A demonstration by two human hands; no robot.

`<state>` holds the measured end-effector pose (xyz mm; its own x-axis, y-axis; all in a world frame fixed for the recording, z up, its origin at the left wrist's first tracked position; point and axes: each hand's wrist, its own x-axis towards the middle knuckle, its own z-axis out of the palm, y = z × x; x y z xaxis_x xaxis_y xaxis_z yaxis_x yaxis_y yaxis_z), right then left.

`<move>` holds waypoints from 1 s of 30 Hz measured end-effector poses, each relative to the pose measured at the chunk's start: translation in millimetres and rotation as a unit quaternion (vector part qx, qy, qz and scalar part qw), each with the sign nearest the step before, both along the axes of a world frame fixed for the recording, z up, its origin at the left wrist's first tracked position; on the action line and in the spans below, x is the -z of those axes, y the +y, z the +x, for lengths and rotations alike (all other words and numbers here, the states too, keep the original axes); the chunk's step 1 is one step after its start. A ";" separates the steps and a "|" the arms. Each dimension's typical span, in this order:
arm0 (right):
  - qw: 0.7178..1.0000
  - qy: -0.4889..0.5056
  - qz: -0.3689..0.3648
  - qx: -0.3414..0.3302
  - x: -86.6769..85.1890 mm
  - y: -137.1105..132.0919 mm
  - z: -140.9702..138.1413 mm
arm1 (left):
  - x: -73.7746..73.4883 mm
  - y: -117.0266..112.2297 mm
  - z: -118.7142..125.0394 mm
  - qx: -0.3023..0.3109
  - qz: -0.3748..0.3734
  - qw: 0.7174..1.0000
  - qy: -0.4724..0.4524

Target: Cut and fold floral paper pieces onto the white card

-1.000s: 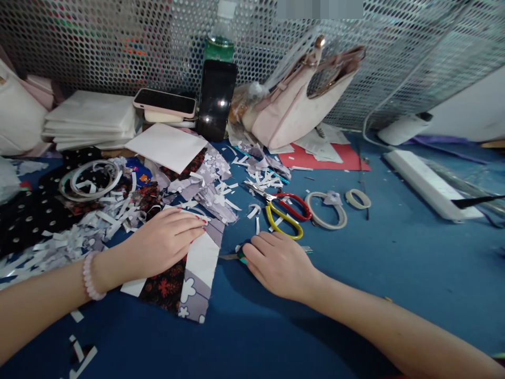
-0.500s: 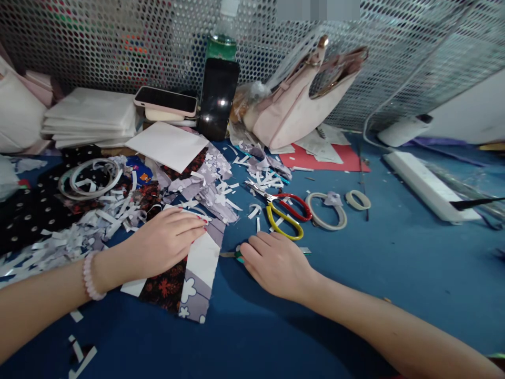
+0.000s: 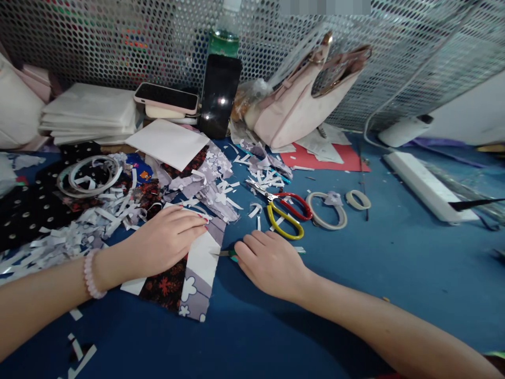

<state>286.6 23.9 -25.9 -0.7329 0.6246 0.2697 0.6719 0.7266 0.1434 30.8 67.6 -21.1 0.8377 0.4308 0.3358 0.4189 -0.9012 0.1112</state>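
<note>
My left hand, wearing a pink bead bracelet, lies flat with its fingers stretched out. It presses on a pieced sheet with white, floral grey and dark red-flowered parts. My right hand is closed around a craft knife with a green handle. Most of the handle is hidden in the fist, and its back end shows beyond the knuckles. The blade points left, and its tip lies over the right edge of the sheet. Scissors with red and yellow handles lie just beyond my right hand.
Rolls of tape lie right of the scissors. Paper and fabric scraps heap up on the left. Behind stand a phone, a stack of white sheets and a pink bag. A power strip lies at right.
My right hand has moved slightly left with the craft knife, bringing the blade tip from beside the sheet onto its right edge. My left hand stays in place.
</note>
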 end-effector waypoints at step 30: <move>0.997 0.041 0.051 -0.048 -0.9 -2.8 -2.3 | -1.0 -0.5 -0.2 0.001 -0.018 1.000 -0.006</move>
